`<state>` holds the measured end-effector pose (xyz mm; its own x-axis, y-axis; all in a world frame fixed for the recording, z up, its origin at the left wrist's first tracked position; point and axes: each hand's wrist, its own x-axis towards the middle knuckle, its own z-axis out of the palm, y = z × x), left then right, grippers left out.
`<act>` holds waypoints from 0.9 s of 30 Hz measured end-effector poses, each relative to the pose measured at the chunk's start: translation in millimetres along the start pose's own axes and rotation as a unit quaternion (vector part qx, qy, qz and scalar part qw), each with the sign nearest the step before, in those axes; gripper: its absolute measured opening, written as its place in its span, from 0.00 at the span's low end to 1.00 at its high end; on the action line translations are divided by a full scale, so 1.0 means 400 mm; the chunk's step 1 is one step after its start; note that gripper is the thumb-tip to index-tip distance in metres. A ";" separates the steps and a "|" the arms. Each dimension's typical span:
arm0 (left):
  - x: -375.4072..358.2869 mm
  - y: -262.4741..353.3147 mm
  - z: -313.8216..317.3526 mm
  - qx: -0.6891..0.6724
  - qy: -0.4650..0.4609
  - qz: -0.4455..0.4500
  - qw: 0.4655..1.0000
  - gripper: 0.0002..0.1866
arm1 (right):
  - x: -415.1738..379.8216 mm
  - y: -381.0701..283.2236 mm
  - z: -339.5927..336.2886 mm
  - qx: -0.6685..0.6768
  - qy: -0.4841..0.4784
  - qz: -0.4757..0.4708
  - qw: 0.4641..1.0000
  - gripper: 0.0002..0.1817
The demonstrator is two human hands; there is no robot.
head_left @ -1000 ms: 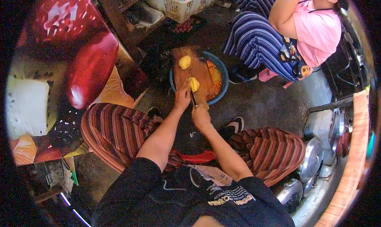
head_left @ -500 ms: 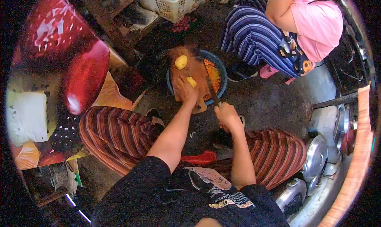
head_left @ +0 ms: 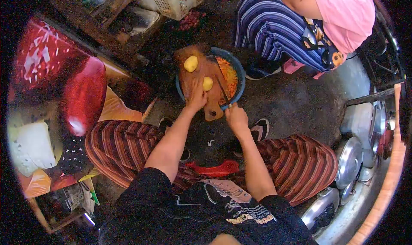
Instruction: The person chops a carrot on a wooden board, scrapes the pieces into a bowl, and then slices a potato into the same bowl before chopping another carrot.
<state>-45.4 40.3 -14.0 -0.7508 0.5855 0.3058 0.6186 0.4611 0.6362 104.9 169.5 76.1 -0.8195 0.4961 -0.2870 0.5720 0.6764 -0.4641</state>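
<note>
A wooden cutting board (head_left: 208, 69) lies across a blue tub (head_left: 243, 71) in front of me. My left hand (head_left: 197, 95) rests on the board, its fingers and thumb against a peeled yellow potato (head_left: 207, 84). Farther up the board sits another peeled potato (head_left: 191, 63). My right hand (head_left: 236, 116) is closed round the handle of a knife (head_left: 223, 88). The long blade points away from me along the board's right edge, apart from the potato. Small orange and yellow diced pieces (head_left: 229, 75) show in the tub beside the board.
A person in striped trousers (head_left: 268, 28) sits at the upper right. A white plastic basket (head_left: 180, 7) stands at the back, with a reddish heap (head_left: 192, 21) near it. Metal lids (head_left: 348, 161) line the right side. A printed sheet (head_left: 86, 95) hangs at left.
The knife has moved from close beside the potato to the board's right edge, its blade now steeper. My left hand stays at the potato. The whole view has shifted slightly.
</note>
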 end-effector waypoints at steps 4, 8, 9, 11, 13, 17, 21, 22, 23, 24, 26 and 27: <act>-0.011 0.049 -0.032 -0.007 0.040 -0.025 0.999 0.32 | 0.020 0.002 0.051 -0.003 0.013 -0.006 1.000 0.17; -0.031 0.018 -0.005 0.052 0.021 -0.063 0.996 0.28 | 0.006 -0.019 0.039 -0.005 0.008 -0.007 1.000 0.16; -0.033 0.020 -0.009 0.051 0.020 -0.066 0.996 0.28 | 0.001 -0.025 0.032 -0.004 0.017 -0.020 1.000 0.15; -0.024 0.032 -0.004 -0.037 0.028 -0.078 0.996 0.27 | -0.011 -0.035 0.012 -0.011 0.012 -0.031 0.999 0.15; -0.020 0.034 0.000 -0.036 0.037 -0.068 0.996 0.26 | -0.014 -0.040 0.006 -0.016 0.007 -0.043 0.999 0.15; -0.021 0.035 -0.001 -0.048 0.037 -0.079 0.995 0.25 | -0.003 -0.041 0.018 -0.019 0.009 -0.046 0.999 0.14; -0.020 0.040 -0.009 -0.064 0.028 -0.094 0.993 0.26 | 0.039 -0.023 0.086 -0.032 0.015 -0.043 0.998 0.16; -0.023 0.021 0.002 -0.044 0.024 -0.088 0.995 0.26 | 0.047 -0.028 0.089 -0.032 0.019 -0.047 0.998 0.16; -0.021 0.005 0.015 -0.025 0.022 -0.083 0.996 0.27 | 0.055 -0.027 0.086 -0.026 0.013 -0.023 0.999 0.17; -0.025 -0.001 0.019 -0.025 0.026 -0.082 0.996 0.27 | 0.055 -0.020 0.089 -0.019 0.004 0.001 1.000 0.17; -0.025 -0.011 0.029 -0.053 0.072 -0.024 0.996 0.27 | 0.058 0.008 0.078 -0.003 0.000 -0.031 1.000 0.17; -0.014 0.002 0.015 -0.053 0.077 -0.019 0.995 0.27 | 0.070 0.013 0.067 0.012 -0.005 -0.065 0.998 0.18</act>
<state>-39.3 41.6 -19.4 -0.8047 0.4559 0.3803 0.5676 0.4032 0.7178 84.0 172.4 42.9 -0.8872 0.3995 -0.2306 0.4595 0.7215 -0.5180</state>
